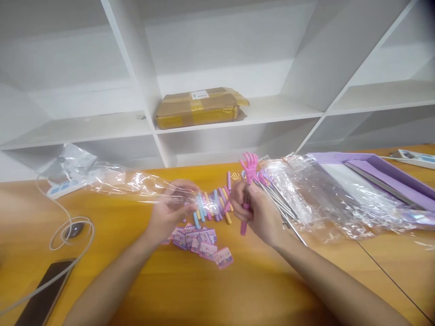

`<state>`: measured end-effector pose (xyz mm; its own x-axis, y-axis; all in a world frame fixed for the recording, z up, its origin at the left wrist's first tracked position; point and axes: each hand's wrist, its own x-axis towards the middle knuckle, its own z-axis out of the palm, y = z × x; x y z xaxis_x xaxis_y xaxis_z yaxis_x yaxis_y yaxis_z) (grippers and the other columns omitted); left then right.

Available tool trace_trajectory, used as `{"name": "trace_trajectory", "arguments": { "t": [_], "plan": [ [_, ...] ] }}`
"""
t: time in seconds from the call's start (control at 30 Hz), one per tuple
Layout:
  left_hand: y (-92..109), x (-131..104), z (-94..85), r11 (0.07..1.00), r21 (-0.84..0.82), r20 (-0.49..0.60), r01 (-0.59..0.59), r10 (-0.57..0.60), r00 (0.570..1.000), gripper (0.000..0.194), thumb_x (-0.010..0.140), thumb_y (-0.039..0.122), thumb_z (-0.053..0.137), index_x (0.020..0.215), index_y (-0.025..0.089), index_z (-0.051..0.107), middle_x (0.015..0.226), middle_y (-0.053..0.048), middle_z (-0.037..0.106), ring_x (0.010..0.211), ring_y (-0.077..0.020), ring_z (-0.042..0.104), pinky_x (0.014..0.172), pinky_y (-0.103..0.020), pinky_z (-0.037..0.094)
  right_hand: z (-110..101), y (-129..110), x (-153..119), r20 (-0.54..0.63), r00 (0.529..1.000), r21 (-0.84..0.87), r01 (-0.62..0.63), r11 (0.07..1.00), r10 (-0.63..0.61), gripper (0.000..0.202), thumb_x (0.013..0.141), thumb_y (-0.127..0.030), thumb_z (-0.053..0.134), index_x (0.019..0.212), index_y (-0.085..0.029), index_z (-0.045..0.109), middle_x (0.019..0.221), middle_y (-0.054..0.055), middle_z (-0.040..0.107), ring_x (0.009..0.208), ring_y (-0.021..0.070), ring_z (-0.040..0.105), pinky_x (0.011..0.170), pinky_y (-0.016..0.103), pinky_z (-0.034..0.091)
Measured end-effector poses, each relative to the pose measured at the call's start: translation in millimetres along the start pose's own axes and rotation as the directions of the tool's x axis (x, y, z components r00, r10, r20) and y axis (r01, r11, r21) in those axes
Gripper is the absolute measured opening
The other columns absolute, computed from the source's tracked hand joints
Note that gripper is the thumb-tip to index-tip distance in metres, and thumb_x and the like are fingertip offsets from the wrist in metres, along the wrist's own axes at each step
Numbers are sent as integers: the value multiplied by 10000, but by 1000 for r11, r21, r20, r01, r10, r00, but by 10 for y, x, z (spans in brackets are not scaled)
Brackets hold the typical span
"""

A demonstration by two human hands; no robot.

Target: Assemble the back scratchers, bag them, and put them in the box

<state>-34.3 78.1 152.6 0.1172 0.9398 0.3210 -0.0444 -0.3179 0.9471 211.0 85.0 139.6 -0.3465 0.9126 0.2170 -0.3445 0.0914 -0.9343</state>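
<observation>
My right hand (260, 210) is closed around a pink back scratcher (250, 166) with a hand-shaped head, held upright. In my left hand (173, 210) is a clear plastic bag (132, 184), which stretches out to the left and also hangs past the fingers. Behind and between the hands lie several pastel handle tubes (222, 203) in pink, purple, blue and yellow. Nearer to me is a loose pile of small printed cards (195, 240). Partly hidden behind my right hand, metal rods (283, 201) with coloured hand-shaped heads lie in a bunch.
Crumpled clear plastic (316, 194) and an open purple box (390, 174) take up the right side. At the left are a coiled white cable (91, 233), a dark mouse (74, 230) and a phone (44, 294). White shelves behind hold a taped parcel (200, 108).
</observation>
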Motion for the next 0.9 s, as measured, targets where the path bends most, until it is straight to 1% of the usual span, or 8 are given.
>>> {"name": "trace_trajectory", "arguments": {
  "t": [0.07,0.13,0.23,0.37,0.57,0.67,0.8,0.9],
  "plan": [
    [16,10,-33,1000,18,-11,-17,17,1000,336,828,299,896,1118,211,751,1152,-83,726,957,-191,689,859,-272,569,-68,-159,-33,104,995,-274,24,961,5,555,1080,-643,403,753,-194,415,629,-38,325,515,73,274,497,236,254],
    [24,20,-56,999,26,-12,-41,41,999,350,815,267,907,1125,226,751,1167,-75,724,1007,-193,692,892,-271,572,-119,-293,-61,224,971,-546,58,836,79,566,1108,-594,372,749,-172,485,687,6,449,601,90,380,570,251,308],
    [20,26,-65,997,-21,13,-79,79,997,421,765,230,943,1135,251,744,1177,-63,718,1047,-205,698,922,-290,582,-160,-382,-71,301,939,-722,109,684,168,519,1120,-525,388,806,-164,589,741,29,542,671,111,447,628,267,325],
    [4,17,-48,990,-92,95,-108,116,989,482,725,179,964,1141,269,738,1173,-50,710,990,-188,709,895,-293,595,-202,-344,-48,299,938,-712,96,696,177,495,1116,-488,410,788,-169,597,694,13,509,649,113,432,623,266,326],
    [5,-16,-23,990,-107,91,-91,101,991,537,657,157,1002,1117,257,742,1120,-46,715,1058,-219,706,951,-330,594,-285,-287,-12,389,876,-721,98,685,285,518,1128,-473,323,720,-169,424,682,-9,432,631,91,370,624,254,326],
    [-6,-38,-8,991,-120,100,-64,76,992,543,642,166,1011,1108,256,747,1106,-48,727,1063,-229,706,948,-342,599,-279,-310,-4,417,870,-697,121,707,262,506,1111,-441,371,717,-168,532,695,5,515,645,101,433,637,261,363],
    [-36,-63,20,989,-139,156,-58,80,985,561,661,156,1002,1148,276,751,1137,-51,735,1091,-229,706,963,-341,600,-241,-346,-13,388,897,-661,112,742,210,440,1076,-393,430,825,-206,740,817,40,693,777,152,618,763,305,487],
    [-47,-72,37,989,-140,209,-56,85,974,552,711,148,974,1190,300,746,1173,-51,732,1094,-216,715,973,-331,600,-239,-319,-23,352,914,-685,104,721,203,394,1051,-398,476,911,-236,806,917,41,748,848,175,669,798,319,517]
  ]
}}
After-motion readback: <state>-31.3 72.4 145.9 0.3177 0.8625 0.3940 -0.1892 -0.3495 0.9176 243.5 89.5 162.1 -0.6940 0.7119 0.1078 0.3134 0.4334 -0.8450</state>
